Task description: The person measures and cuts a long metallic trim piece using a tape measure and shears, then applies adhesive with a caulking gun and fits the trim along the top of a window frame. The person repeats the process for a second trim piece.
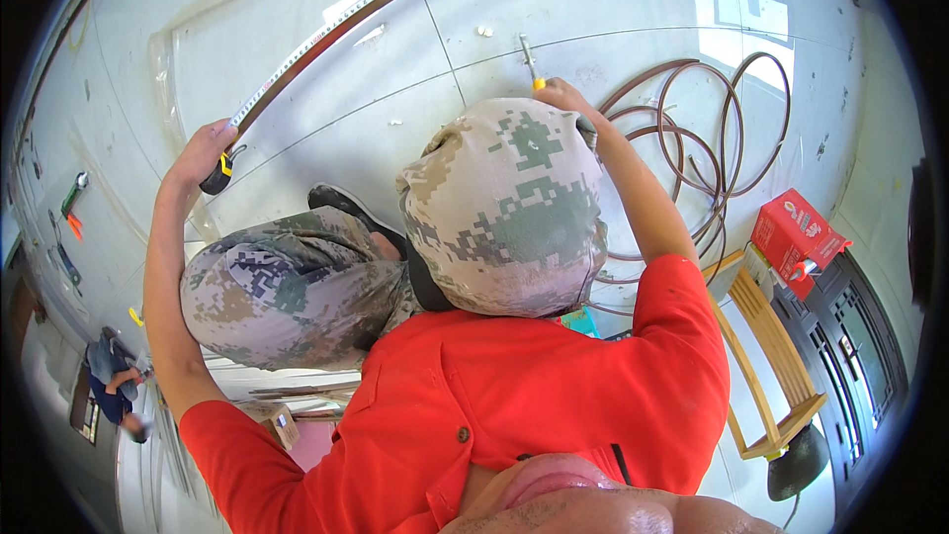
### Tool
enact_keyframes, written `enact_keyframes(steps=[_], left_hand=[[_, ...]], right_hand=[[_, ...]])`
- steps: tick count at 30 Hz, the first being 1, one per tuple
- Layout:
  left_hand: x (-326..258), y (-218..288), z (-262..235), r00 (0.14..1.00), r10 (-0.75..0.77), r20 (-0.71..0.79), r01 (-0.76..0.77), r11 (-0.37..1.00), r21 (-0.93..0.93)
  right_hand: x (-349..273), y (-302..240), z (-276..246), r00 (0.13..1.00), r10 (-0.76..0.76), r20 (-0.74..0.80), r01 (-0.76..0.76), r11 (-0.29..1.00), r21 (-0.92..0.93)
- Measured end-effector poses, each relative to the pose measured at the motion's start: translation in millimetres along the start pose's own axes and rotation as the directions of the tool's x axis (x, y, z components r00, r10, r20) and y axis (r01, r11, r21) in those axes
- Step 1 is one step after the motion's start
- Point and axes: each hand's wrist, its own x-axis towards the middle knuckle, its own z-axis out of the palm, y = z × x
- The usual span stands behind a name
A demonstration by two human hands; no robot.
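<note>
My left hand [202, 155] is closed at the near end of a long brown strip [341, 30], holding a black and yellow tape measure [218, 174]. Its white tape blade [297, 61] is drawn out and runs along the strip's edge, up and to the right past the top of the picture. In my right hand [561, 96], beyond my raised knee, is a small yellow-handled tool [531, 61] with a slim metal part pointing away. Its exact kind is hard to make out, and some of my fingers are hidden behind the knee.
Loose coils of brown strip [727, 178] lie right on the pale tiled floor [326, 153]. Nearer stand a red box [794, 232] and a wooden stool [776, 361]. At left lie a green and orange hand tool [73, 200] and, farther down, another person [114, 386] crouches.
</note>
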Motion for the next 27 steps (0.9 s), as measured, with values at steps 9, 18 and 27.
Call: enact_keyframes(steps=[9, 18, 27], left_hand=[[-3, 0, 2, 0.999, -0.019, 0.047, 0.019, 1.0, -0.004], [0, -5, 6, 0.995, -0.061, 0.079, 0.063, 0.998, -0.024], [0, -7, 6, 0.993, -0.048, 0.105, 0.052, 0.998, -0.037]], right_hand=[[-12, -130, 3, 0.981, -0.065, 0.18, -0.002, 0.936, 0.351], [5, -132, 2, 0.97, -0.028, 0.242, -0.115, 0.824, 0.555], [3, -125, -3, 0.946, -0.108, 0.306, -0.168, 0.643, 0.747]])
